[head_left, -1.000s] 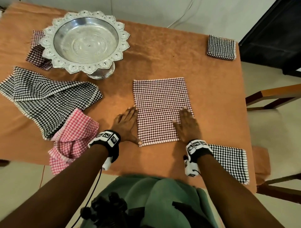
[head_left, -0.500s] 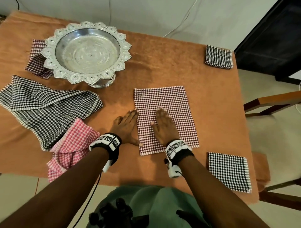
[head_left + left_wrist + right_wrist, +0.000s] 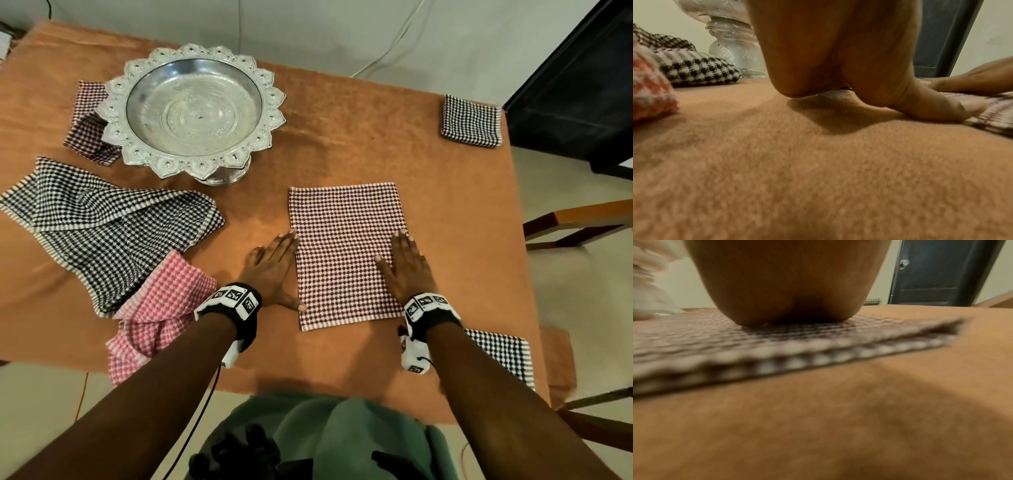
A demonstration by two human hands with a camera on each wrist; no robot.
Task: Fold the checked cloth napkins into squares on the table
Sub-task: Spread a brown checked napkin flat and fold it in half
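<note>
While both flat, spread hands, left hand [image 3: 274,265] and right hand [image 3: 406,267], press the maroon napkin [image 3: 342,250], we judge it soft, light; best pinched at near corners.

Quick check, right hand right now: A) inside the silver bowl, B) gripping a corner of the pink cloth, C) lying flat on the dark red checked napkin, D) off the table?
C: the right hand lies with straight fingers on the right side of the dark red checked napkin, palm down; the right wrist view shows the palm pressed onto the layered cloth.
</note>
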